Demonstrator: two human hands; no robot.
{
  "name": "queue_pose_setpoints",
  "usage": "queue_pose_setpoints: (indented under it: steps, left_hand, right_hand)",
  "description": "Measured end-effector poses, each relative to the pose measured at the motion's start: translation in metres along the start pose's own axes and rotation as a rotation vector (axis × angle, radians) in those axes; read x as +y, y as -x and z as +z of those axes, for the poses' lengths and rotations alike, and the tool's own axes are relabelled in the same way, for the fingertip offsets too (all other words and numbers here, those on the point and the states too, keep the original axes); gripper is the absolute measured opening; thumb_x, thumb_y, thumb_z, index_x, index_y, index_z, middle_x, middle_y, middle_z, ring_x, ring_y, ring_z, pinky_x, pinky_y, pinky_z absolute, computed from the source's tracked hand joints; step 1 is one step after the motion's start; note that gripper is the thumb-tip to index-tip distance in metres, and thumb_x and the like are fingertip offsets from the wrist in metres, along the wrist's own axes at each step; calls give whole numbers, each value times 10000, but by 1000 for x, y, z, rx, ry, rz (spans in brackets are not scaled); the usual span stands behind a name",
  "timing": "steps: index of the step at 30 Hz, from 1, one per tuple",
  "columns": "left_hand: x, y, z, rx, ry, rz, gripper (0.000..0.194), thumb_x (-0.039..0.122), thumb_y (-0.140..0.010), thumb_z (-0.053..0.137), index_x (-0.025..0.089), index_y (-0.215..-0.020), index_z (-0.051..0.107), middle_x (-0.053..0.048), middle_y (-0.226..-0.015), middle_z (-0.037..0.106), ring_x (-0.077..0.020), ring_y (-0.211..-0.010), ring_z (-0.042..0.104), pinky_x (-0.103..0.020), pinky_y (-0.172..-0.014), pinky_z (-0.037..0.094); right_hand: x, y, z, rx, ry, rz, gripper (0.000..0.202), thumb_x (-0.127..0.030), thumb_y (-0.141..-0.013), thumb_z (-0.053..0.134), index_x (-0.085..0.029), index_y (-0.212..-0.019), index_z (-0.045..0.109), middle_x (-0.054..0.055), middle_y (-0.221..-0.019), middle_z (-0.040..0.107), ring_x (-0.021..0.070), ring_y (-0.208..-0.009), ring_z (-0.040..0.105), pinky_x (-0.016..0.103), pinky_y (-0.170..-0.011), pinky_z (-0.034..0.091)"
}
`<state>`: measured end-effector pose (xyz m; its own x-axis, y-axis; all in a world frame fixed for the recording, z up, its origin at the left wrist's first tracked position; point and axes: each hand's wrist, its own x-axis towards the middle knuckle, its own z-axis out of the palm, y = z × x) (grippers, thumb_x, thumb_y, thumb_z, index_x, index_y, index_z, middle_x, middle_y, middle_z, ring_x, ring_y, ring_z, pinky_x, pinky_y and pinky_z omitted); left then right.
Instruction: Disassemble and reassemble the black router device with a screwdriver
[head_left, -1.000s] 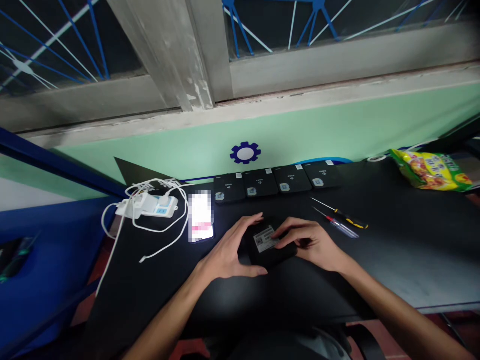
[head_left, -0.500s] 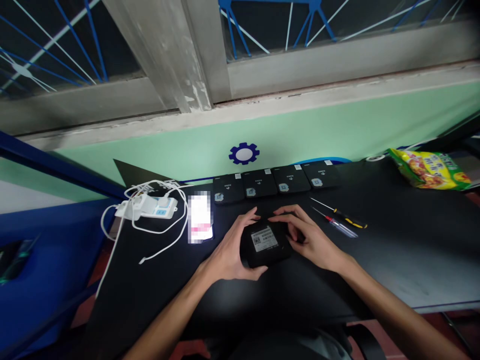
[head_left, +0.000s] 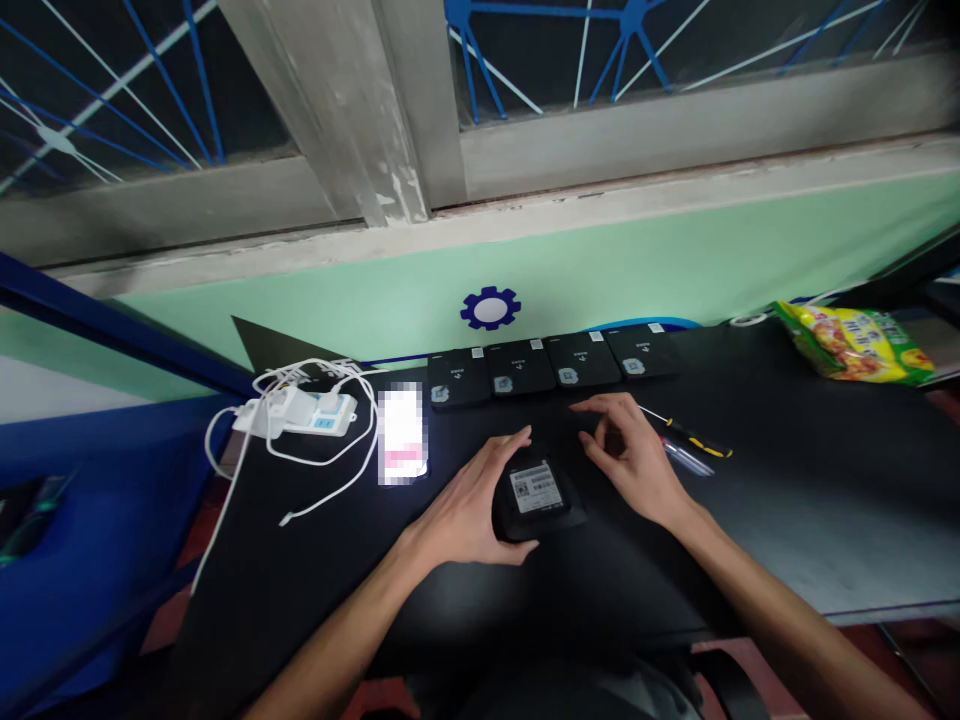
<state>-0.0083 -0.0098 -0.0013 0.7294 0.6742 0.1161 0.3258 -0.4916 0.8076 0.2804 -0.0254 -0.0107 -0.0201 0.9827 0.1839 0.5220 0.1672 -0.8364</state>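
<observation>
A black square device (head_left: 574,508) with a white printed label and a QR code lies on the black table. My left hand (head_left: 469,500) is curved round its left side, thumb at the near edge and fingers at the far edge. My right hand (head_left: 626,455) hovers to the right of the device, apart from it. Its index finger points left above the thumb, with a gap between them and nothing held. Close behind this hand lie a yellow-and-black screwdriver (head_left: 697,438) and a clear-handled screwdriver (head_left: 686,457), their shafts partly hidden by the hand.
Several similar black boxes (head_left: 525,367) stand in a row along the wall. At the left are a lit phone (head_left: 403,435), its screen blurred out, and a white power strip (head_left: 330,415) with looped cables. A yellow-green snack bag (head_left: 855,345) lies at the far right.
My right hand has come off the device and moved to the right, its fingers lifting away. My left hand stays at the device's left side.
</observation>
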Motion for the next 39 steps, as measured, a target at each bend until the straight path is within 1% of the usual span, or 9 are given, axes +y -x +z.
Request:
queue_pose_setpoints:
  steps: [6, 10, 14, 17, 20, 23, 27, 35, 39]
  left_hand:
    - [-3, 1, 2, -29, -21, 37, 1359, 221, -719, 927, 366, -1785, 98, -155, -1683, 444, -438, -1562, 444, -695, -1284, 392]
    - [-2, 2, 1, -41, -16, 47, 1375, 221, -715, 930, 373, -1786, 83, -158, -1676, 439, -440, -1556, 452, -696, -1270, 412]
    - [-1, 2, 0, -51, -6, 48, 1393, 242, -713, 954, 364, -1787, 74, -161, -1669, 439, -433, -1554, 459, -684, -1281, 410]
    - [-1, 2, 0, -54, 4, 48, 1403, 271, -714, 979, 366, -1786, 79, -160, -1674, 433, -435, -1558, 455, -683, -1290, 403]
    - [-3, 3, 0, -50, 18, 44, 1422, 321, -710, 1011, 372, -1784, 81, -162, -1679, 426, -445, -1556, 459, -692, -1290, 401]
    - [-4, 3, -1, -48, 33, 37, 1446, 364, -712, 1030, 370, -1785, 61, -168, -1673, 433, -449, -1551, 469, -698, -1285, 406]
    - [-4, 2, -3, -51, 41, 22, 1436, 369, -727, 1029, 368, -1784, 58, -172, -1657, 439, -443, -1536, 492, -696, -1268, 428]
    - [-5, 1, -1, -47, 42, 5, 1453, 361, -721, 1032, 378, -1787, 45, -169, -1648, 437, -423, -1543, 489, -677, -1273, 432]
    - [-6, 1, 0, -41, 45, 8, 1456, 379, -724, 1035, 379, -1787, 40, -163, -1653, 430, -412, -1553, 479, -664, -1291, 412]
  right_hand:
    - [0, 0, 2, 13, 14, -17, 249, -293, -1068, 640, -278, -1306, 711, 96, -1257, 586, 194, -718, 580, 389, -671, 520]
    - [1, -3, -1, 61, 78, -50, 216, -295, -1066, 633, -262, -1255, 734, 98, -1200, 618, 222, -765, 602, 408, -713, 529]
    - [12, 4, -16, 137, 197, -67, 195, -315, -1069, 616, -259, -1191, 758, 98, -1132, 687, 293, -929, 671, 446, -819, 543]
    - [24, 18, -33, 225, 394, -72, 211, -364, -1059, 622, -248, -1168, 761, 121, -1120, 720, 368, -1080, 661, 493, -892, 536]
    - [35, 36, -46, 284, 548, -61, 260, -411, -1059, 611, -235, -1180, 760, 146, -1095, 720, 396, -1047, 648, 550, -934, 516]
    - [43, 51, -52, 283, 588, -22, 302, -461, -1057, 613, -228, -1186, 753, 162, -1093, 719, 405, -1036, 654, 553, -922, 528]
    - [51, 62, -53, 276, 634, 36, 373, -509, -1059, 583, -210, -1217, 740, 174, -1100, 710, 412, -1041, 658, 543, -894, 545]
    - [54, 66, -52, 183, 618, 34, 337, -457, -1094, 523, -226, -1259, 703, 146, -1108, 713, 366, -996, 690, 497, -889, 556]
    - [53, 65, -51, 179, 601, 17, 326, -434, -1106, 513, -220, -1254, 709, 145, -1114, 706, 349, -984, 696, 476, -877, 558]
